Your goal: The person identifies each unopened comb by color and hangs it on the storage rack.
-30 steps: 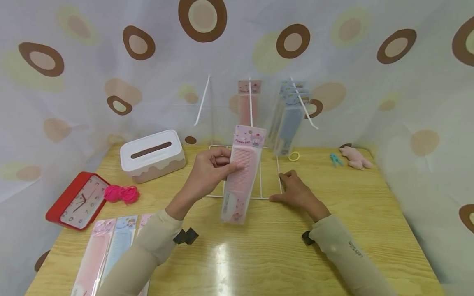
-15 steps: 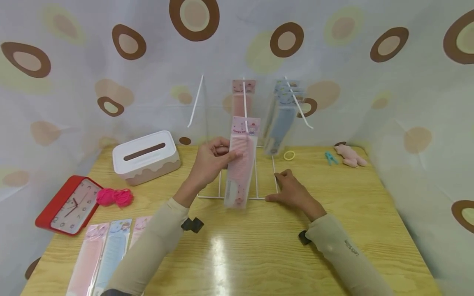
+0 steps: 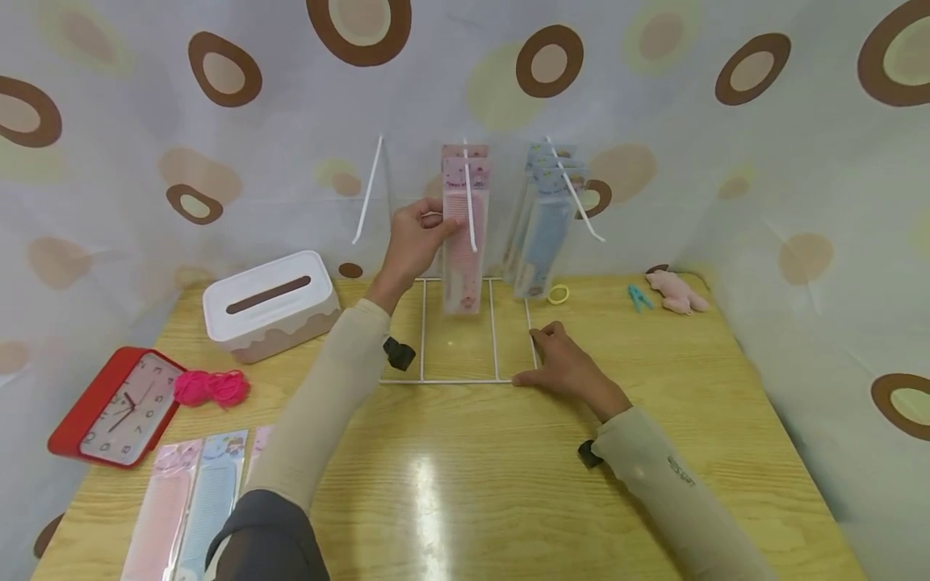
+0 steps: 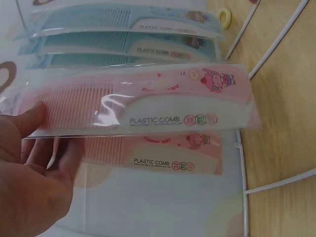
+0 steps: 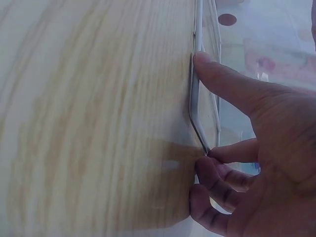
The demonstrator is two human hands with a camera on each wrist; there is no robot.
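My left hand [image 3: 417, 242] pinches a packaged pink comb [image 4: 138, 101] by its left edge, between thumb and fingers. The white middle prong [image 3: 471, 214] runs out in front of this comb's header card. Just behind it hangs another pink comb [image 4: 153, 154]. On the right prong [image 3: 581, 198], several packaged blue combs [image 3: 546, 234] hang in a row. Down at the table, my right hand [image 3: 570, 367] grips the near right corner of the white wire rack [image 3: 458, 382], thumb on the front bar and fingers by the side bar [image 5: 200, 131].
The left prong [image 3: 368, 190] is bare. More packaged combs [image 3: 211, 492] lie at the front left, partly under the left sleeve. A red clock [image 3: 119, 407], pink yarn [image 3: 211, 388] and a white tissue box [image 3: 272, 303] stand left. A yellow ring [image 3: 558, 294], blue clip [image 3: 639, 298] and pink plush [image 3: 677, 291] lie right.
My left hand has raised the pink comb and moved it back along the middle prong, close to the one behind. The right hand keeps its grip on the rack's corner.
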